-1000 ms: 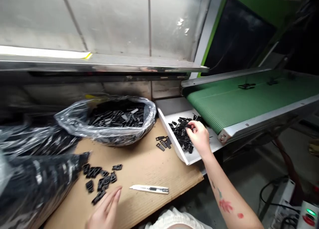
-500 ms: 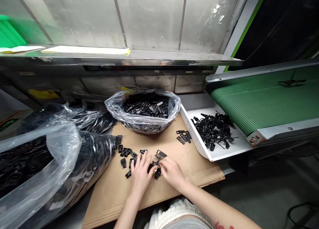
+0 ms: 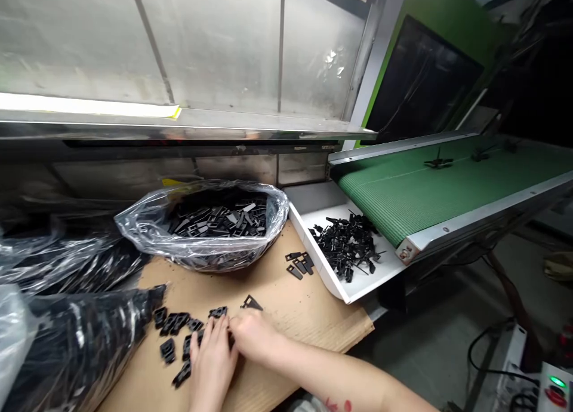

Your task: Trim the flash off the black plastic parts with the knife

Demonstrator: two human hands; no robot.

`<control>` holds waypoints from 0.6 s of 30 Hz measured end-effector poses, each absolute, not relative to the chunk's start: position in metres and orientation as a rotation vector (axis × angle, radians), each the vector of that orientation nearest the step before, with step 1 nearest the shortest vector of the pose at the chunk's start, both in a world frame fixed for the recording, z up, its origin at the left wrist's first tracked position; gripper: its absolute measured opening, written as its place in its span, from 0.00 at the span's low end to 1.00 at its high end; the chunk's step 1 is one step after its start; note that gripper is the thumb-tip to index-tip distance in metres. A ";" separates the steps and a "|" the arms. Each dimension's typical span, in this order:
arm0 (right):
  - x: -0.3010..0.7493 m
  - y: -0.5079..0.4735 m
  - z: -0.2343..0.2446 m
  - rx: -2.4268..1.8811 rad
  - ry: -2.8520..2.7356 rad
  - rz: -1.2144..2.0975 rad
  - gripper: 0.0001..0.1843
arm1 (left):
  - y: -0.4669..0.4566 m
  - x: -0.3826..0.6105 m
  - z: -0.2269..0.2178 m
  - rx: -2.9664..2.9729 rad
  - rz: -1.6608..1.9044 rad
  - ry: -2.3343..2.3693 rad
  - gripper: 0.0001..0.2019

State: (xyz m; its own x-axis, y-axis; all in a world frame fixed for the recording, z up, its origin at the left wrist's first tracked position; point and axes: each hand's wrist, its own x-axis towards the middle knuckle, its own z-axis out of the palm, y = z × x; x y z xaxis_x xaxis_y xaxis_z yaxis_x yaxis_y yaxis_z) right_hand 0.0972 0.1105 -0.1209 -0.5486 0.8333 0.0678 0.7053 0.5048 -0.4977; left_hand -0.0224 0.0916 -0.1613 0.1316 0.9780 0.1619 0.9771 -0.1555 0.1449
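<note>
My left hand (image 3: 211, 359) lies over a loose group of small black plastic parts (image 3: 179, 322), its fingers stretched forward. Its thumb side meets my right hand (image 3: 253, 335), which is closed with its fingertips turned down and inward. Whatever the right fingers grip is hidden behind the knuckles. Just beyond that hand, a flat black tab with a rectangular opening (image 3: 252, 303) shows on the cardboard (image 3: 286, 298). Several similar black tabs (image 3: 301, 264) lie farther off, beside the white tray.
Behind my hands stands an open clear bag (image 3: 201, 245) of black tabs. Filled plastic bags (image 3: 85, 340) crowd the left. To the right, a white tray (image 3: 329, 280) holds piled black pieces (image 3: 349, 242) below a green conveyor belt (image 3: 403, 191) carrying several dark pieces. A metal shelf (image 3: 250, 125) spans the back.
The view has turned to the right, showing more of the conveyor. My right hand has closed in against my left, and the dark part between the fingers is now hidden.
</note>
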 end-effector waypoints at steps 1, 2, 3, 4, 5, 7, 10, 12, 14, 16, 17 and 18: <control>0.093 0.109 -0.121 -1.277 -2.442 0.637 0.09 | 0.092 -0.025 -0.163 2.356 0.341 2.051 0.20; 0.090 0.108 -0.122 -1.263 -2.424 0.674 0.09 | 0.092 -0.027 -0.165 2.353 0.340 2.059 0.19; 0.089 0.109 -0.122 -1.256 -2.393 0.719 0.09 | 0.092 -0.029 -0.166 2.351 0.341 2.068 0.19; 0.091 0.111 -0.121 -1.262 -2.345 0.770 0.10 | 0.092 -0.030 -0.167 2.345 0.343 2.081 0.19; 0.096 0.114 -0.121 -1.280 -2.280 0.825 0.10 | 0.092 -0.030 -0.168 2.336 0.346 2.097 0.18; 0.112 0.126 -0.120 -1.337 -2.103 0.947 0.12 | 0.092 -0.029 -0.168 2.329 0.342 2.106 0.16; 0.144 0.143 -0.121 -1.397 -1.803 1.163 0.14 | 0.091 -0.023 -0.163 2.329 0.316 2.110 0.15; 0.159 0.147 -0.125 -1.392 -1.622 1.322 0.14 | 0.088 -0.020 -0.156 2.327 0.286 2.130 0.16; 0.168 0.144 -0.128 -1.371 -1.450 1.464 0.15 | 0.084 -0.016 -0.147 2.331 0.248 2.151 0.17; 0.175 0.134 -0.126 -1.343 -1.288 1.570 0.14 | 0.082 -0.012 -0.138 2.350 0.204 2.150 0.17; 0.179 0.127 -0.123 -1.325 -1.216 1.607 0.14 | 0.083 -0.009 -0.133 2.361 0.182 2.144 0.16; 0.185 0.118 -0.118 -1.306 -1.152 1.631 0.13 | 0.084 -0.004 -0.129 2.373 0.161 2.135 0.15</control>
State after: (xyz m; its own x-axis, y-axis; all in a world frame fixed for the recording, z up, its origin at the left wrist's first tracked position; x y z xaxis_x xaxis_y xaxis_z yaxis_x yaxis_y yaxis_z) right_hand 0.1850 0.1183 -0.1176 -0.2105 0.9253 -0.3156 -0.0121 -0.3252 -0.9456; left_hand -0.0042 0.0842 -0.1288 0.1030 0.9885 0.1112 0.9940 -0.1065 0.0266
